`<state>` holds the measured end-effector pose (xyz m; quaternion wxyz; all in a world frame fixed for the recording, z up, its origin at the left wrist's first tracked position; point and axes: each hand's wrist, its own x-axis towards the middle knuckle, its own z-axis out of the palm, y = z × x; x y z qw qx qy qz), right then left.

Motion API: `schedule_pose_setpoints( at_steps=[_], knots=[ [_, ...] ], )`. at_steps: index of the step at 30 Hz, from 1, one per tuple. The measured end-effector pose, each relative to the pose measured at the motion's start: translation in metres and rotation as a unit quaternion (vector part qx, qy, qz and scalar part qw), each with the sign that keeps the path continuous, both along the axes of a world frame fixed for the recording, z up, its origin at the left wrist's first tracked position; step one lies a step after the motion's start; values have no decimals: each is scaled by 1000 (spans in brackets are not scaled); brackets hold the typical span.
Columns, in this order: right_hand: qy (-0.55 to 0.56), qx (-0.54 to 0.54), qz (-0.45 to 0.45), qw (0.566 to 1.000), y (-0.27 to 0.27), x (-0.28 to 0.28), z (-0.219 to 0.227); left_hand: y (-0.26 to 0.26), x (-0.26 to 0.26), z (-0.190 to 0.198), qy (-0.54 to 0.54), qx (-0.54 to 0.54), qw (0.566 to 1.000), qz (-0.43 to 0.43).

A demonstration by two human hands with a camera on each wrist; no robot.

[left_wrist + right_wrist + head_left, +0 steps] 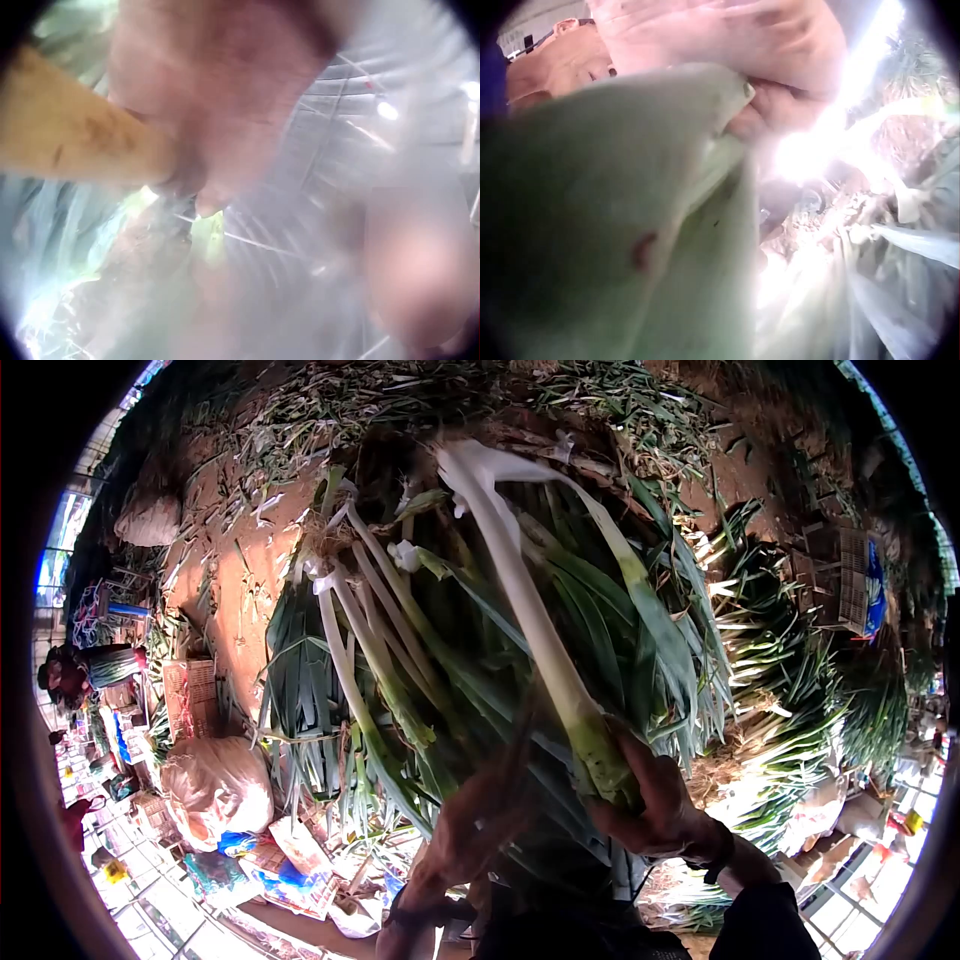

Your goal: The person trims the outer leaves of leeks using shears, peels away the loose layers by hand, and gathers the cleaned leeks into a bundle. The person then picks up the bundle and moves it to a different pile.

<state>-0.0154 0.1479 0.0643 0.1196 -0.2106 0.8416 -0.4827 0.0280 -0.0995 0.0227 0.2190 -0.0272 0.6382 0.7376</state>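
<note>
A thick leek (535, 620), white at its far end and green near me, slants across the middle of the head view. My right hand (655, 815) grips its green part. In the right wrist view, broad green leaves (615, 202) cover much of my right hand (735, 37). My left hand (470, 835) is blurred, left of the leek and apart from it. The left wrist view has a wooden handle (82, 127) in my left hand (217, 82); what it belongs to cannot be told. Several leeks (375, 630) lie on the pile to the left.
More leeks with long green leaves (790, 690) lie in rows at the right. Leaf scraps (420, 410) cover the ground at the back. A pale sack (215, 790), a woven crate (190, 700) and blue-printed boxes (295, 865) stand at the left. Another crate (850, 575) is far right.
</note>
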Motion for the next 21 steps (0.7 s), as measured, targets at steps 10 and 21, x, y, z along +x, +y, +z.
schedule_pose_setpoints(
  at_steps=[10, 21],
  knots=[
    [31, 77, 102, 991, -134, -30, -65, -53, 4, 46, 36, -153, 930, 331],
    [248, 613, 9, 750, -49, -191, -180, 8, 5, 10, -8, -121, 989, 88]
  ],
)
